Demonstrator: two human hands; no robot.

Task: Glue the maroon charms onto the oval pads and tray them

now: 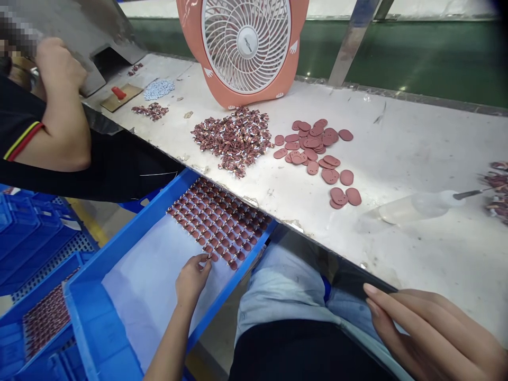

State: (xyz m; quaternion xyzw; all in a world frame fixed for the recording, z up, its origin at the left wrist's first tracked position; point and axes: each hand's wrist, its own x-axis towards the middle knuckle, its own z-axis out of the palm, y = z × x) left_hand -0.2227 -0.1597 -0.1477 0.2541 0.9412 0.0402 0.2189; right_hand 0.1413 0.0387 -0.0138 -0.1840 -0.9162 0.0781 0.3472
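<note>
- Brown oval piece [213,257] with a small bow at one end: its bow end sits toward the left hand [191,281], its plain end points away to the right of the fingertips; the exact run of its long axis is too small to read.
- Thumb and forefinger of that hand pinch the piece at its near edge, the forearm reaching forward over the tray, back of the hand up, wrist slightly bent.
- The piece lies right at the left fingertips, low over white paper [146,270] in a blue tray [89,317]; finished rows [222,222] spread just beyond and to the hand's right.
- Right hand [440,333], near the bench edge, is loosely extended, thumb under forefinger, gripping nothing visible.
- Ahead of it, a translucent bottle [416,206] lies on the workbench [420,143]; farther off, loose brown ovals [313,140], heaped bows [236,137] and an orange fan [291,63].
- Well beyond the left hand, a co-worker's bent arm [69,116] shows.
</note>
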